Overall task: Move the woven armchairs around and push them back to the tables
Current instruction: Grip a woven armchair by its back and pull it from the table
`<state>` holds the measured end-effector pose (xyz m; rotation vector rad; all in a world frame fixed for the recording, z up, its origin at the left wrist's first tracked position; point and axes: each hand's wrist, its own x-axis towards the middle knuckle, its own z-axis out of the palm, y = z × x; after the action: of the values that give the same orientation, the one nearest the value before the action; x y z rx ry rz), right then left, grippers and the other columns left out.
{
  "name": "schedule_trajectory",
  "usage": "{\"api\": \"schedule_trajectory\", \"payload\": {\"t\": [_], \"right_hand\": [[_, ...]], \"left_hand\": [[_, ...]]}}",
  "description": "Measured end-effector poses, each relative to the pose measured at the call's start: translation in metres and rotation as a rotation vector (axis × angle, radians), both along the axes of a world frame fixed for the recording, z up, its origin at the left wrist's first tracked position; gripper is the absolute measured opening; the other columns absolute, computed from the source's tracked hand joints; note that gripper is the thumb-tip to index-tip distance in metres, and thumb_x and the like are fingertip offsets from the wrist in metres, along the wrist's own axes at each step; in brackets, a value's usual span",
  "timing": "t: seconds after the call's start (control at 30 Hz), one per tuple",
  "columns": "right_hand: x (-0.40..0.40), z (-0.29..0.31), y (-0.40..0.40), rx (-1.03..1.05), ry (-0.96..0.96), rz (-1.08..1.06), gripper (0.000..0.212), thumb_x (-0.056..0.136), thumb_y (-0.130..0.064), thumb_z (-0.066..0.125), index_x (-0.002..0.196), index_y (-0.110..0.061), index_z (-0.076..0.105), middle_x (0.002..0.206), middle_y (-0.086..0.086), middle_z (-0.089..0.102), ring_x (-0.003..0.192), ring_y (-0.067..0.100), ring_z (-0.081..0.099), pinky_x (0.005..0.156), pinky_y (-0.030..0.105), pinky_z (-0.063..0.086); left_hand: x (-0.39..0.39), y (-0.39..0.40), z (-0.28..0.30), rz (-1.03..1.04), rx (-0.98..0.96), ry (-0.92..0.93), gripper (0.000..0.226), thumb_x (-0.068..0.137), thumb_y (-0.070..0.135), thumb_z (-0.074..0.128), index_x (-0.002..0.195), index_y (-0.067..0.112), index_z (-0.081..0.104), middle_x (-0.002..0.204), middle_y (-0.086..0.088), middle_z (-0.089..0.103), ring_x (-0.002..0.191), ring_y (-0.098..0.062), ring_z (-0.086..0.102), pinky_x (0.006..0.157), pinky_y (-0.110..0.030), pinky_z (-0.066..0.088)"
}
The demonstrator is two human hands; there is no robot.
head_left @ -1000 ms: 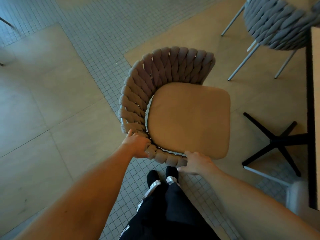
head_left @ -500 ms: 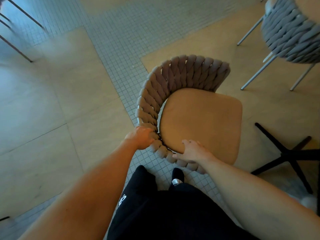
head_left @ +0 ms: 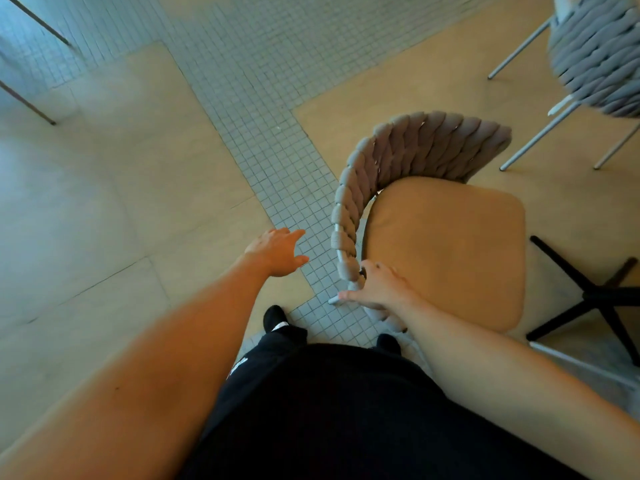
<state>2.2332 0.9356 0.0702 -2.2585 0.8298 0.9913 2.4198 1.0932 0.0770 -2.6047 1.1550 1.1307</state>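
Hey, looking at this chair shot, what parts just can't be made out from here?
All in the head view:
- Table top: only the black table base shows, cut off by the right edge.
- Second chair: its seat is cut off by the top right corner.
- Near chair: its legs are mostly hidden under the seat.
- Right hand: fingertips hidden behind the woven rim.
- Left hand: free, slightly blurred.

The second woven armchair (head_left: 602,53) is cut off by the top and right edges, so only part of its grey backrest and pale legs shows. The black table base (head_left: 588,299) runs off the right edge, its top out of frame. The right hand (head_left: 377,289) covers the near end of the nearer armchair's woven rim (head_left: 346,216), hiding its fingers' hold there.
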Motion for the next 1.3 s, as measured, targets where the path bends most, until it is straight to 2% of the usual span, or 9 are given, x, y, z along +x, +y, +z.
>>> {"api": "schedule_trajectory", "payload": {"t": [0.3, 0.4, 0.47, 0.63, 0.73, 0.87, 0.97, 1.17, 1.3], "right_hand": [[0.055, 0.007, 0.033, 0.003, 0.017, -0.266, 0.102, 0.075, -0.081, 0.064, 0.151, -0.021, 0.034, 0.15, 0.007, 0.045, 0.136, 0.03, 0.044, 0.107, 0.05, 0.043], [0.064, 0.003, 0.036, 0.008, 0.039, -0.329, 0.112, 0.075, -0.082, 0.064, 0.158, -0.02, 0.024, 0.159, 0.009, 0.036, 0.144, 0.033, 0.037, 0.113, 0.051, 0.039], [0.07, -0.001, 0.033, 0.01, 0.053, -0.379, 0.116, 0.073, -0.084, 0.062, 0.161, -0.022, 0.018, 0.162, 0.009, 0.031, 0.147, 0.034, 0.033, 0.115, 0.053, 0.036], [0.087, -0.012, 0.015, 0.013, 0.044, -0.509, 0.116, 0.068, -0.088, 0.061, 0.158, -0.024, 0.024, 0.154, 0.007, 0.042, 0.139, 0.034, 0.041, 0.109, 0.048, 0.04], [0.095, -0.018, -0.001, 0.015, 0.044, -0.585, 0.116, 0.069, -0.088, 0.06, 0.159, -0.024, 0.021, 0.158, 0.007, 0.037, 0.142, 0.035, 0.037, 0.112, 0.049, 0.036], [0.095, -0.02, -0.014, 0.023, 0.026, -0.669, 0.111, 0.069, -0.085, 0.063, 0.155, -0.025, 0.028, 0.155, 0.006, 0.039, 0.139, 0.032, 0.04, 0.11, 0.048, 0.038], [0.093, -0.018, -0.025, 0.037, 0.032, -0.733, 0.118, 0.068, -0.087, 0.063, 0.158, -0.022, 0.024, 0.158, 0.008, 0.035, 0.14, 0.034, 0.037, 0.112, 0.051, 0.037], [0.098, -0.024, -0.022, 0.056, 0.05, -0.876, 0.117, 0.064, -0.085, 0.069, 0.152, -0.019, 0.03, 0.151, 0.011, 0.041, 0.135, 0.037, 0.04, 0.109, 0.051, 0.04], [0.113, -0.026, -0.009, 0.06, 0.062, -1.038, 0.116, 0.063, -0.084, 0.072, 0.151, -0.019, 0.032, 0.151, 0.011, 0.042, 0.138, 0.036, 0.04, 0.11, 0.053, 0.038]], "left_hand": [[0.097, 0.021, 0.01, -0.23, 0.041, -0.021, 0.072, 0.1, 0.049, 0.052, 0.16, 0.025, 0.02, 0.159, -0.009, 0.035, 0.146, -0.031, 0.031, 0.115, -0.05, 0.034], [0.12, 0.007, 0.01, -0.296, 0.041, -0.03, 0.073, 0.1, 0.05, 0.052, 0.16, 0.026, 0.02, 0.16, -0.009, 0.033, 0.146, -0.032, 0.03, 0.117, -0.049, 0.033], [0.134, -0.01, 0.01, -0.335, 0.034, -0.031, 0.073, 0.1, 0.051, 0.052, 0.16, 0.026, 0.02, 0.161, -0.009, 0.032, 0.147, -0.032, 0.03, 0.117, -0.049, 0.033], [0.162, -0.065, 0.015, -0.497, 0.019, -0.063, 0.072, 0.099, 0.052, 0.053, 0.16, 0.029, 0.02, 0.16, -0.008, 0.033, 0.146, -0.032, 0.032, 0.115, -0.052, 0.036], [0.175, -0.103, 0.017, -0.591, 0.027, -0.087, 0.073, 0.099, 0.051, 0.053, 0.16, 0.03, 0.02, 0.16, -0.007, 0.034, 0.145, -0.031, 0.033, 0.114, -0.051, 0.036], [0.182, -0.145, 0.014, -0.705, 0.026, -0.089, 0.074, 0.099, 0.051, 0.054, 0.16, 0.029, 0.019, 0.16, -0.006, 0.034, 0.145, -0.03, 0.033, 0.112, -0.05, 0.037], [0.185, -0.177, 0.012, -0.801, 0.031, -0.1, 0.075, 0.098, 0.052, 0.055, 0.16, 0.029, 0.019, 0.162, -0.007, 0.031, 0.146, -0.03, 0.03, 0.113, -0.05, 0.037], [0.185, -0.227, 0.001, -1.11, 0.032, -0.121, 0.076, 0.095, 0.056, 0.058, 0.158, 0.033, 0.023, 0.164, -0.012, 0.023, 0.15, -0.033, 0.023, 0.118, -0.051, 0.03], [0.189, -0.259, -0.01, -1.341, -0.005, -0.168, 0.085, 0.09, 0.062, 0.06, 0.158, 0.031, 0.02, 0.164, -0.01, 0.023, 0.15, -0.032, 0.019, 0.12, -0.05, 0.022]]}}
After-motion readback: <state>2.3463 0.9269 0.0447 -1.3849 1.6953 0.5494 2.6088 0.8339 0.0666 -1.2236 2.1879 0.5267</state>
